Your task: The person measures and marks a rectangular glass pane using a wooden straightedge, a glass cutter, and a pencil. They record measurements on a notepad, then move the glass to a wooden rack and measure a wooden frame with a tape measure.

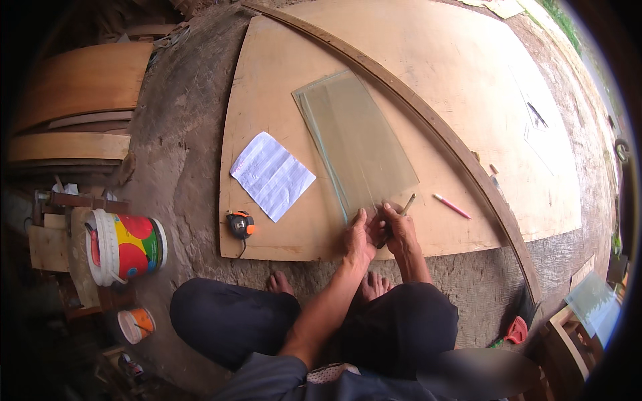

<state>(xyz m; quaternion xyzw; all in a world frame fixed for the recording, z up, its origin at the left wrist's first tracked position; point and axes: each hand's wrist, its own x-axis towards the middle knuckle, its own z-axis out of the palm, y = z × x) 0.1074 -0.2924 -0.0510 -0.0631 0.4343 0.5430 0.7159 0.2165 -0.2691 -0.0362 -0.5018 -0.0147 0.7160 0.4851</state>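
Several thin, clear, rectangular glass panes (358,137) lie overlapped on a large plywood sheet (267,73). At their near edge, my left hand (362,238) is closed, thumb on top, seemingly pinching a glass edge. Close beside it, my right hand (400,229) is closed round a slim tool (409,204) that looks like a glass cutter; its brass-coloured end sticks up past the fingers. The right thumb is also at the glass edge. My fingertips under the glass are partly hidden. A creased sheet of written paper (273,176) lies left of the panes.
A black-and-orange tape measure (241,224) is at the near left corner. Right of my hands lies a pink pencil (453,206). A long wooden strip (428,117) crosses the plywood. Paint buckets (127,247) stand left; a glass piece (594,301) rests lower right.
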